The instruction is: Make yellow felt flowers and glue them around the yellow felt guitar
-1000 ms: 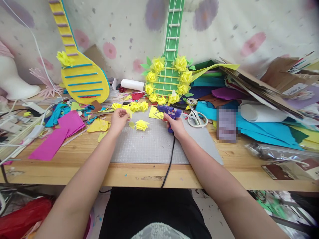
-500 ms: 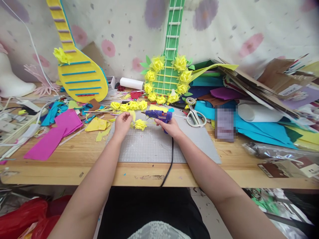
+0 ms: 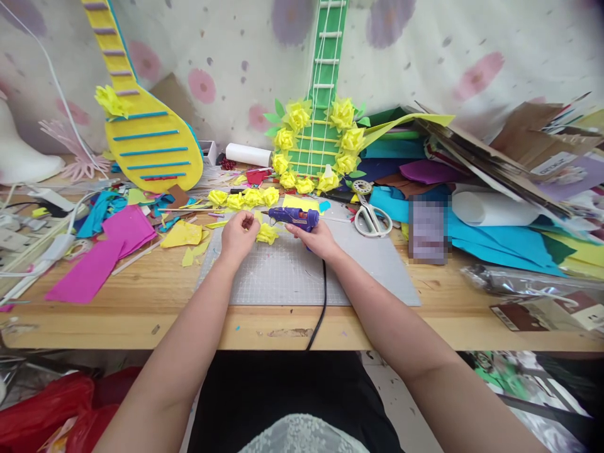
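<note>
My right hand is wrapped round a blue hot glue gun, its nozzle pointing left. My left hand pinches a small yellow paper petal, close to the nozzle tip; whether the two touch I cannot tell. Just below the nozzle, a yellow paper flower lies on the grey cutting mat. Behind my hands sits a row of several yellow paper flowers. From the glue gun a black cord runs down over the table's front edge.
White-handled scissors lie right of the glue gun. A green paper guitar ringed with yellow flowers leans at the back, a yellow one further left. Magenta sheets and scraps cover the left; blue sheets and cardboard pile up right.
The glue gun has shifted slightly left, its nozzle now nearer the petal. My left hand has moved a little to the right, and the view has tilted slightly.
</note>
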A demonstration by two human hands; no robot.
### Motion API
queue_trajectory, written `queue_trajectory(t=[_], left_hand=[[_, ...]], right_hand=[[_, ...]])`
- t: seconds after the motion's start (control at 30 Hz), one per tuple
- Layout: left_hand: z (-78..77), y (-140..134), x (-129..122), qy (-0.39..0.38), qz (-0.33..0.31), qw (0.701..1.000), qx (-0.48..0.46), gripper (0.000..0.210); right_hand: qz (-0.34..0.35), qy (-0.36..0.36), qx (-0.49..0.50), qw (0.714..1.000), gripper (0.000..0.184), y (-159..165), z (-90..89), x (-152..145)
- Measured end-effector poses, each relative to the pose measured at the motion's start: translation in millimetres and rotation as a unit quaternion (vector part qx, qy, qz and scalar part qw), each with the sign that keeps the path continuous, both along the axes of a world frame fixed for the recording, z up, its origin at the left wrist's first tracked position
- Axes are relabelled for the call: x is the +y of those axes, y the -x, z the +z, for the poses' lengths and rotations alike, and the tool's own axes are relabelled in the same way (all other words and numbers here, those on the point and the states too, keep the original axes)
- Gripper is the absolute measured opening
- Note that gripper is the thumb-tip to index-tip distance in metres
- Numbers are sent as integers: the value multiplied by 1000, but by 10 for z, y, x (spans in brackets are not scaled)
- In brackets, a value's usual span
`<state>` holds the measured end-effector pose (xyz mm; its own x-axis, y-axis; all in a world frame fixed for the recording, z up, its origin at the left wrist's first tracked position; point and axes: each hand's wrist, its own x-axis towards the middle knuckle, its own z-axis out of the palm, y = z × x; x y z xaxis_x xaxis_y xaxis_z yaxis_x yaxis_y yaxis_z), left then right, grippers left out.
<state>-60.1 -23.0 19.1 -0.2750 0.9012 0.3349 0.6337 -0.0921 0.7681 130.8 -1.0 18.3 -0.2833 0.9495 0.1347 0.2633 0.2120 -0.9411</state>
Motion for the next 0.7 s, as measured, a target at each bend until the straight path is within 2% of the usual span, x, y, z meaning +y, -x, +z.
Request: queue_trajectory(t=[0.7], left_hand=[[29,-21,-43,-26,-9,999,38,9]], right_hand=[[-13,9,13,1000,35,20,19,-44]])
